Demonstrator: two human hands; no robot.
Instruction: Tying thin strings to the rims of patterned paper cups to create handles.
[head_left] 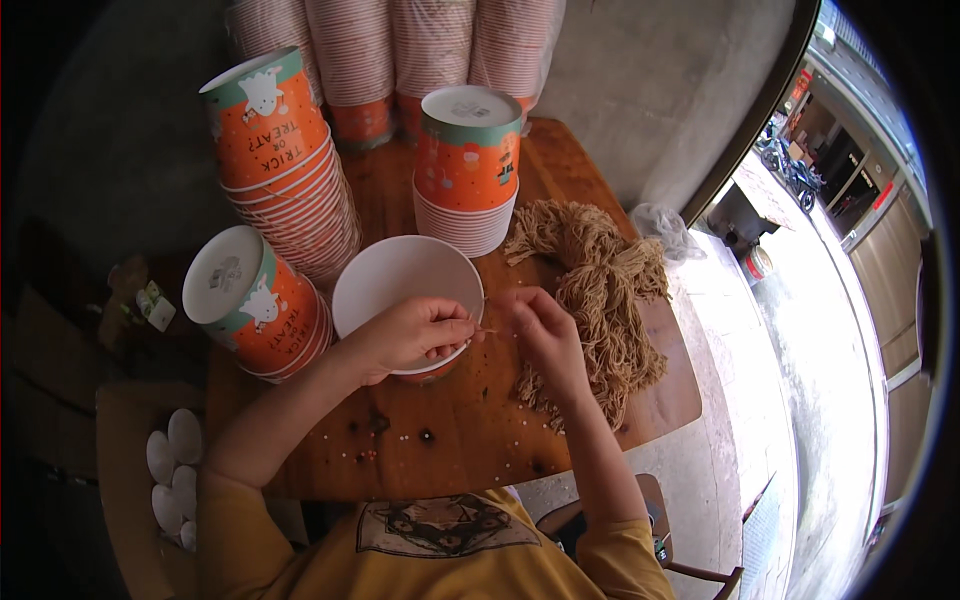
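An upright paper bucket with a white inside stands on the table in front of me. My left hand reaches across its near right rim, fingers closed in a pinch. A short end of thin tan cord shows at those fingertips. Just right of the rim, my right hand is also pinched closed; what lies between its fingers is too small to make out. Beside that hand rests a big bundle of tan cords, gathered near its middle.
Orange upside-down bucket stacks stand at left, near left and behind. Taller wrapped stacks line the wall. Small beads dot the wooden table. A cardboard box holds white round pieces; a doorway opens at right.
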